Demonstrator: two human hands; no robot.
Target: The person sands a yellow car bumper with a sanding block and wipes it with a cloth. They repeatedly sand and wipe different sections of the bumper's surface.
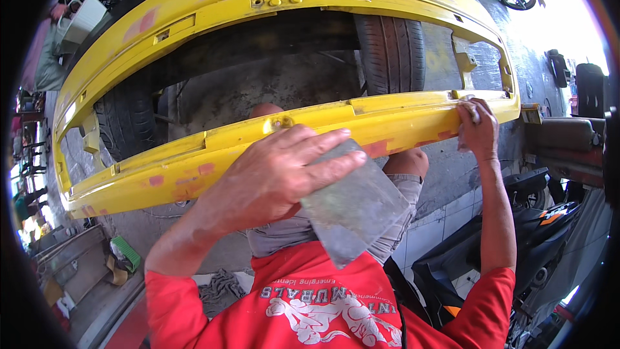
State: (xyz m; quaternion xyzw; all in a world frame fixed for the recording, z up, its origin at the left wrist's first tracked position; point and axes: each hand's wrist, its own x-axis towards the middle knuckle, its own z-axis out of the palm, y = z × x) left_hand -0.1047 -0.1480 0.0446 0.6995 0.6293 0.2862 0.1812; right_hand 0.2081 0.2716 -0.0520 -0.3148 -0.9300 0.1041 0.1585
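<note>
On the grimy workshop floor, your left hand (274,171) grips a grey sheet (352,203) mid-frame while your right hand (478,126) presses a small pad against the yellow bumper (194,161), pink filler patches remaining.

Person wore a red short-sleeved shirt (310,310) with a white figure graphic and white lettering across the chest, and grey shorts (394,220). Both forearms were bare. Left hand (278,174) and right hand (478,129) were ungloved, without rings or watch
</note>
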